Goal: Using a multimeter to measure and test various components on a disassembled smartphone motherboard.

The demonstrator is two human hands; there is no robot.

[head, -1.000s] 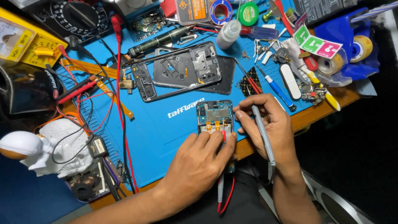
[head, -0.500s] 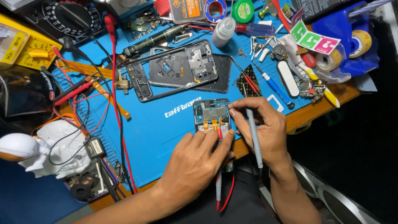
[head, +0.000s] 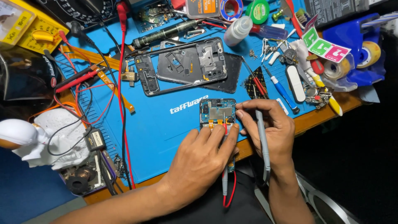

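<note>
A small blue phone circuit board [head: 217,112] lies on the blue work mat [head: 166,124] near the table's front edge. My left hand [head: 203,159] grips a red-tipped test probe [head: 224,182] and presses its tip on the board's lower part. My right hand [head: 271,128] holds a grey probe [head: 262,141] like a pen, its tip at the board's right edge. A red lead hangs from the left probe below the table edge.
An opened black phone frame [head: 184,66] lies behind the board. Screwdrivers [head: 282,89], tape rolls [head: 369,52], a white bottle [head: 237,31], a yellow multimeter [head: 25,29] with red and black leads [head: 120,83], and a white figurine [head: 45,137] crowd the mat's edges.
Both hands stay on the board with only tiny shifts; the camera view has drifted slightly.
</note>
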